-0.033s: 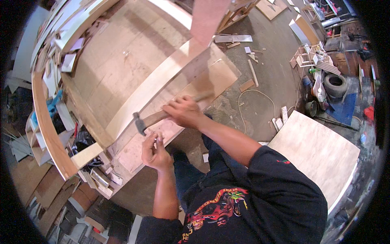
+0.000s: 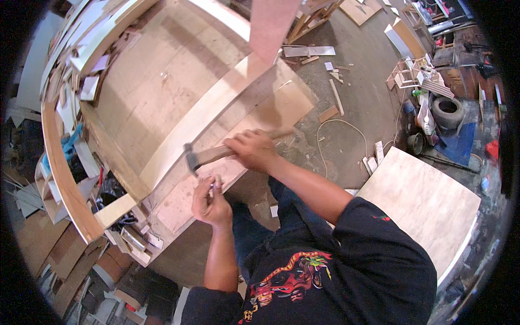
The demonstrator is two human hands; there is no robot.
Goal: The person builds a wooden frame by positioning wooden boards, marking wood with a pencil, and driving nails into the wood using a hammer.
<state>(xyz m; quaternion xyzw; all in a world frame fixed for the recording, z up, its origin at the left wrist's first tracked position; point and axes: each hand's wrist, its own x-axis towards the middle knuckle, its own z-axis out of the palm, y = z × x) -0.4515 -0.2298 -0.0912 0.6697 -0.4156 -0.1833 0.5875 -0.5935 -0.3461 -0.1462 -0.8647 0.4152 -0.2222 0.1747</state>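
Note:
My right hand (image 2: 252,150) is wrapped around the wooden handle of a hammer (image 2: 214,155). The hammer's dark metal head points left and down, close above the fingertips of my left hand (image 2: 212,205). The left thumb and fingers are pinched together on something small, too blurred to name. Both hands are over the near edge of a pale board (image 2: 187,197). Just beyond them runs the long light wooden rail (image 2: 189,122) of a large frame.
A broad plywood panel (image 2: 154,81) spans the frame, with wood offcuts (image 2: 89,86) heaped at its left. A curved wooden piece (image 2: 67,187) stands at left. To my right is a pale square board (image 2: 422,203); a tyre (image 2: 447,111) and a looping cord (image 2: 346,123) lie beyond.
The hammer has shifted slightly right, and its head has tilted a little. My left hand stays pinched and moves slightly right. The whole view has shifted a little.

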